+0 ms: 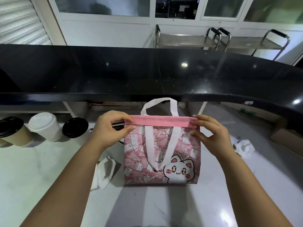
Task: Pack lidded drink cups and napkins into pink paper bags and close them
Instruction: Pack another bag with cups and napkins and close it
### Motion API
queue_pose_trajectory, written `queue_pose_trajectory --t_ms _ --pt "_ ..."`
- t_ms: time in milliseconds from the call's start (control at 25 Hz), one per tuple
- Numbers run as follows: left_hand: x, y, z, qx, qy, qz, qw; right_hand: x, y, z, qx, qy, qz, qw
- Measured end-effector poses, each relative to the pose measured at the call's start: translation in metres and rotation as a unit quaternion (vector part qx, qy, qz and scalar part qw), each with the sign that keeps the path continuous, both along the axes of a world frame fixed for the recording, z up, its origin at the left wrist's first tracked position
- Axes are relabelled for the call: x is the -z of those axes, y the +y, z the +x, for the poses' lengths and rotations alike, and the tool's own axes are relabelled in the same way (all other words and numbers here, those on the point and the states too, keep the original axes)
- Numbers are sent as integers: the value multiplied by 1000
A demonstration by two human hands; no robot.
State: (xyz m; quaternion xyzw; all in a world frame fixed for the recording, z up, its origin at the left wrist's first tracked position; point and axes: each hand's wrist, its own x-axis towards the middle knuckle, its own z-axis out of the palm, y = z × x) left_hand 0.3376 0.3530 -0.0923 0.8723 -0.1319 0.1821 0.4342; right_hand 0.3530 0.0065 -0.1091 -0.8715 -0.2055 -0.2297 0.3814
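A pink bag (162, 161) printed with a white cat stands upright on the white counter (41, 177), its white handles hanging one in front and one behind. Its pink top band (161, 122) is pressed flat and closed. My left hand (109, 130) pinches the band's left end, and my right hand (209, 133) pinches its right end. What is inside the bag is hidden. Three lidded cups stand at the left: a brown one with a black lid (12, 131), a white one (45, 126), and one showing only its black lid (75, 127).
White napkins (105, 171) lie on the counter just left of the bag. A crumpled tissue (244, 147) lies at the right. A raised black countertop ledge (147, 74) runs across behind the bag. A cardboard box (287, 138) sits at the far right.
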Motion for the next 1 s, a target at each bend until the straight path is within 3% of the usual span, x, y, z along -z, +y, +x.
queue_pose_trajectory --t_ms 120,200,360,560,1000 --pt "-8 -19 -2 -36 -96 110 989 -13 22 -1 49 -49 -78 995" --pt "-14 -44 -1 -57 -112 165 978 -23 49 -2 58 -33 -134 989" --pt "-16 -95 -4 -48 -103 233 966 -33 86 -13 43 39 -199 978" --pt "-10 -111 -6 -91 -27 319 943 -27 97 -19 70 52 -224 971" --pt "3 -86 -28 -127 -31 260 957 -11 63 -37 141 31 -225 964"
